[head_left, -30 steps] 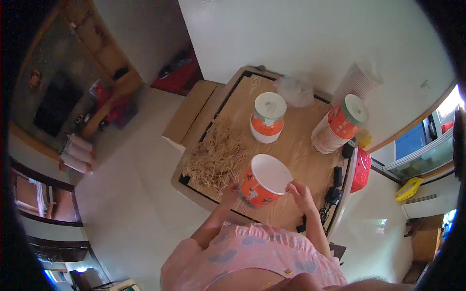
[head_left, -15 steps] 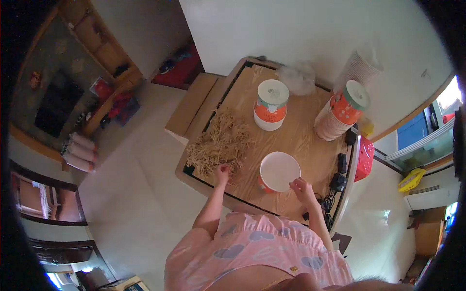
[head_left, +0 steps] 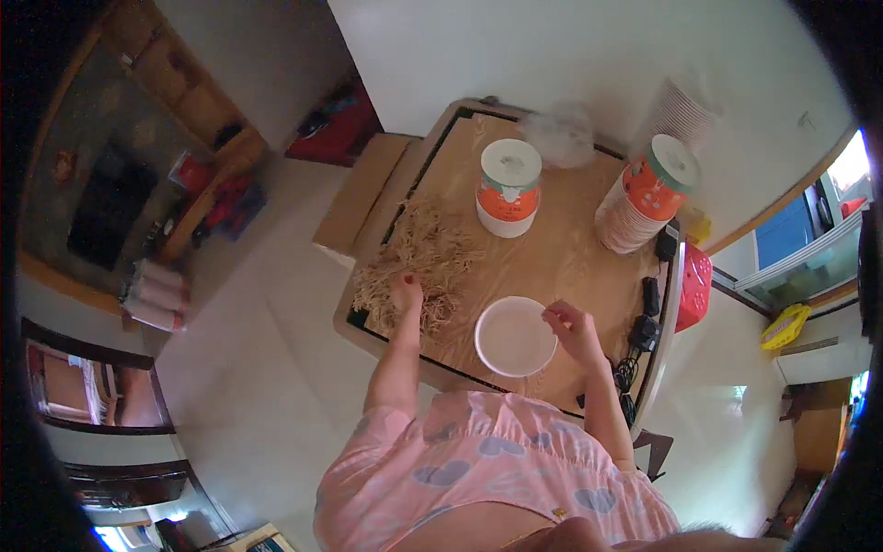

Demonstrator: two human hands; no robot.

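Observation:
My left hand (head_left: 406,293) is closed over a loose pile of tan, curly strands (head_left: 432,244) on the left of the table; its fingertips are partly lost among the strands. A round paper tub (head_left: 515,337) with a white inside stands close to the table's front edge, its mouth facing up. The fingers of my right hand (head_left: 572,331) are pinched at the tub's right rim. Behind it stands an orange and white tub with a green-edged lid (head_left: 509,189). A stack of tubs (head_left: 635,210) topped by a similar lidded one is at the right.
A clear plastic bag (head_left: 559,136) and a tall stack of white cups or tubs (head_left: 679,112) are at the wall. Black adapters and cables (head_left: 644,333) line the right edge, with a red basket (head_left: 694,287) beside it. A cardboard box (head_left: 363,195) adjoins the table's left side.
My left hand has moved farther into the pile of strands. The near tub has shifted left and toward me, my right hand staying at its rim.

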